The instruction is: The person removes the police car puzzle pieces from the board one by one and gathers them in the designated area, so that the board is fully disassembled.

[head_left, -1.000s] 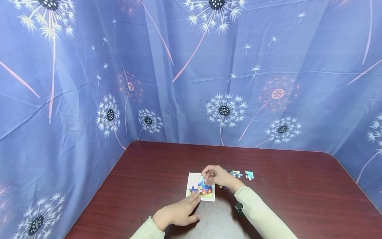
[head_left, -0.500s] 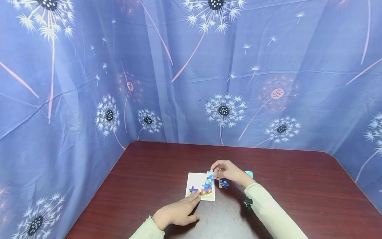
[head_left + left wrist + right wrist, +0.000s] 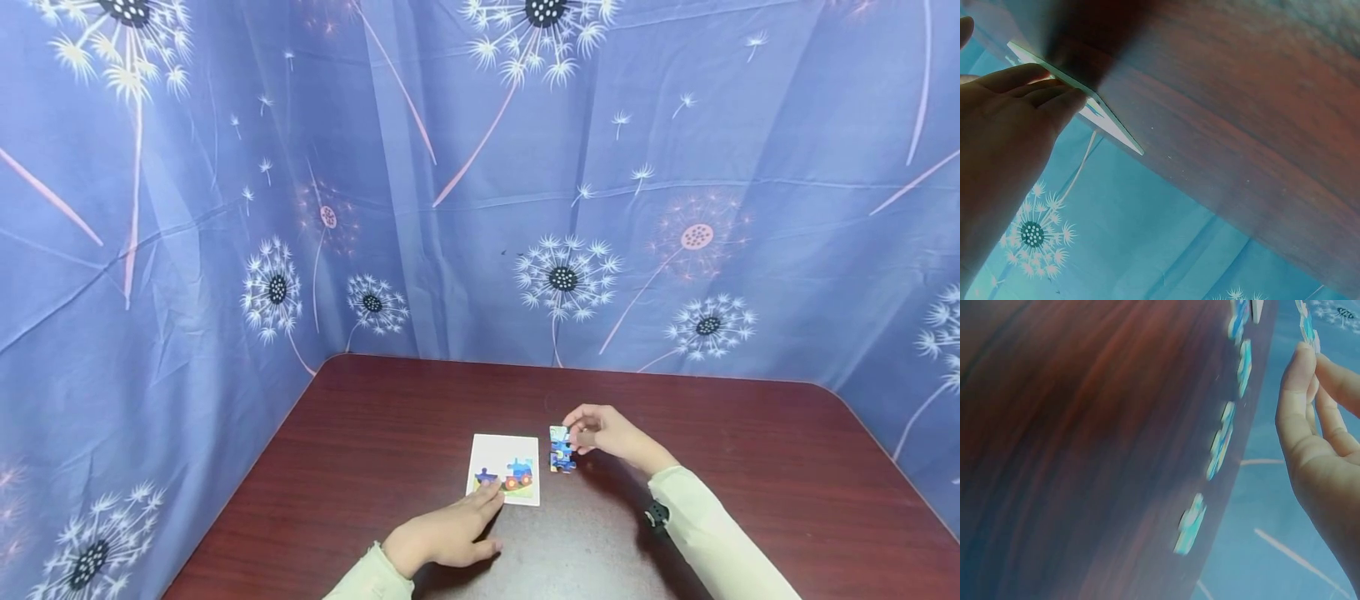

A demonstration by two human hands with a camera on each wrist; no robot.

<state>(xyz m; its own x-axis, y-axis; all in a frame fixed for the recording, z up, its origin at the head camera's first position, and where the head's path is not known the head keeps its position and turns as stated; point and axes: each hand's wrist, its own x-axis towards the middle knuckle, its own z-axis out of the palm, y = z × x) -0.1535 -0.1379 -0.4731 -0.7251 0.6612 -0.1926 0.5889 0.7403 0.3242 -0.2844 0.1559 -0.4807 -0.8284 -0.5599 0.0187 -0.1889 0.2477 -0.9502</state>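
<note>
A white-framed puzzle board (image 3: pixel 491 444) lies on the table, with a blue train picture partly filled in along its lower part. My left hand (image 3: pixel 453 529) rests its outstretched fingers on the board's lower edge; in the left wrist view the fingers (image 3: pixel 1041 87) lie over the board (image 3: pixel 1119 130). To the right of the board, my right hand (image 3: pixel 618 439) is held above the table. The right wrist view shows its thumb and fingers pinching a small puzzle piece (image 3: pixel 1305 326). A blue puzzle piece (image 3: pixel 562 463) lies just beside the board.
Several loose puzzle pieces lie in a row on the table in the right wrist view, among them a light blue one (image 3: pixel 1191 525) and another (image 3: pixel 1221 440). My right hand hides some of them from the head view. A blue dandelion-print curtain (image 3: pixel 480 250) surrounds the dark wooden table (image 3: pixel 360 433).
My right hand has moved right, off the board, carrying the puzzle piece away from above the train picture. My left hand has stayed in place on the board.
</note>
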